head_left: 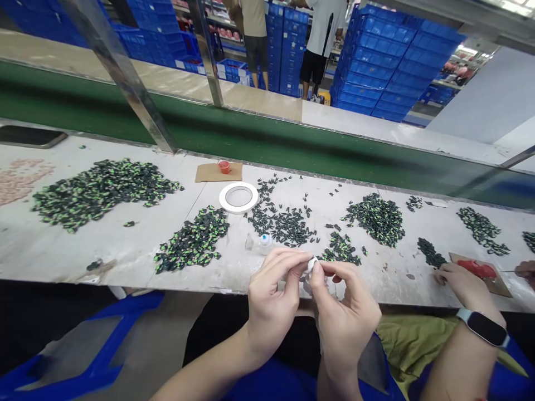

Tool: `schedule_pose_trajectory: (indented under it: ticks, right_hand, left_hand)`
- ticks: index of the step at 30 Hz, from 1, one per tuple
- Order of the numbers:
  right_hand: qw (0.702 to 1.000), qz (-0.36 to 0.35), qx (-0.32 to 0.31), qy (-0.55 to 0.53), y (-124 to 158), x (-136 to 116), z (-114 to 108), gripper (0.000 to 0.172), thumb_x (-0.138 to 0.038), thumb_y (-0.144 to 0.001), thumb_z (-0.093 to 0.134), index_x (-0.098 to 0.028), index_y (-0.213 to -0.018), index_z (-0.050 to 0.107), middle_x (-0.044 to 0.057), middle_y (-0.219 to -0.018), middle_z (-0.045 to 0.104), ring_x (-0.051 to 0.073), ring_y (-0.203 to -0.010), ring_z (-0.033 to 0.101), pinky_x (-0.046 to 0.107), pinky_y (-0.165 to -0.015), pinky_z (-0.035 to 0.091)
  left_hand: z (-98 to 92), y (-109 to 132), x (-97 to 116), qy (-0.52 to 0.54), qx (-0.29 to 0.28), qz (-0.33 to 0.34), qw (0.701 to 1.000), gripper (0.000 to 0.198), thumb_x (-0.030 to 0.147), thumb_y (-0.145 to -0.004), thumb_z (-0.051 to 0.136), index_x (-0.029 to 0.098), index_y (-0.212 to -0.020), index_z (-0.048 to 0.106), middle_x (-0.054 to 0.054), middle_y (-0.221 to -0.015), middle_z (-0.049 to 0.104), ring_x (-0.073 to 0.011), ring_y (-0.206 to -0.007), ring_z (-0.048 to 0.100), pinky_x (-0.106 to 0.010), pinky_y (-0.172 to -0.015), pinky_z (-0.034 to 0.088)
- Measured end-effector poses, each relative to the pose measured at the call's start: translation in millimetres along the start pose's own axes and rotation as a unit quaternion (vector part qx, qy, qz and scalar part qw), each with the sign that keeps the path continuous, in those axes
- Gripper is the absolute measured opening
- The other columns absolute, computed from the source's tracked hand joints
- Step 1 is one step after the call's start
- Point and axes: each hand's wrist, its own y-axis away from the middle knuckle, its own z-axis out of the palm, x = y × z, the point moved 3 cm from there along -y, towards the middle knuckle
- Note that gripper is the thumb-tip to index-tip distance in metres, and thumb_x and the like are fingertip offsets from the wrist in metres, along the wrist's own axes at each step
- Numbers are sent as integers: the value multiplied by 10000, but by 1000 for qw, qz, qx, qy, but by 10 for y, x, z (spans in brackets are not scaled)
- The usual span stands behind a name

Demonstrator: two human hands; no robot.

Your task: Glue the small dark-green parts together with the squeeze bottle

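Note:
My left hand (273, 295) and my right hand (340, 312) meet just over the near edge of the worktable (125, 245). Both are pinched on one small white piece (311, 264) held between the fingertips. What the piece is I cannot make out. Just beyond my hands lie piles of small black-and-green parts (194, 242) and a spread of small dark parts (284, 223). A small clear bottle with a blue top (264, 240) stands a little past my left fingers.
A white tape ring (239, 197) and a red cap on cardboard (224, 166) lie farther back. A large pile of parts (98, 189) sits left. A co-worker's hand with a smartwatch (460, 281) works at right. A green conveyor (267, 136) and blue crates lie beyond.

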Motion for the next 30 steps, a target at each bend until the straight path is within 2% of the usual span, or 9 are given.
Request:
schedule_pose_trajectory:
  ticks: [4, 10, 15, 23, 30]
  right_hand:
    - [999, -17, -4, 40, 0, 8, 22, 66, -112, -798, 632, -175, -795, 614, -1, -718, 597, 109, -661, 539, 241, -618, 444]
    - [999, -13, -1, 36, 62, 0, -87, 101, -86, -780, 631, -183, -807, 621, 10, -737, 610, 123, -681, 568, 257, -637, 461]
    - [1000, -18, -1, 20, 113, -24, -128, 126, -70, -766, 635, -182, -822, 624, 17, -746, 614, 134, -696, 578, 265, -637, 463]
    - [998, -40, 14, 40, 66, -34, -104, 178, -42, -758, 640, -194, -849, 623, 10, -761, 616, 126, -710, 577, 263, -665, 468]
    - [997, -35, -9, 68, 15, -46, -62, 81, -112, -804, 623, -186, -834, 613, 6, -748, 622, 123, -693, 579, 252, -650, 470]
  left_hand:
    - [11, -45, -31, -2, -8, -3, 1000, 201, 57, -829, 569, 172, -917, 708, -51, -843, 677, -142, -855, 610, -254, -774, 521]
    - [49, -79, -50, 109, -28, -176, 978, 127, 181, -790, 642, 136, -841, 748, -82, -795, 664, -141, -757, 626, -201, -654, 533]
    - [56, -75, -18, 142, -35, -226, 963, 140, 216, -752, 675, 129, -825, 757, -78, -762, 663, -138, -715, 624, -190, -632, 530]
    - [55, -37, -32, 132, -34, -223, 965, 129, 199, -765, 671, 132, -837, 754, -82, -801, 665, -148, -771, 633, -207, -692, 543]
    - [48, -3, -45, 59, -8, -91, 994, 136, 138, -801, 629, 169, -858, 749, -83, -819, 684, -167, -824, 627, -271, -747, 544]
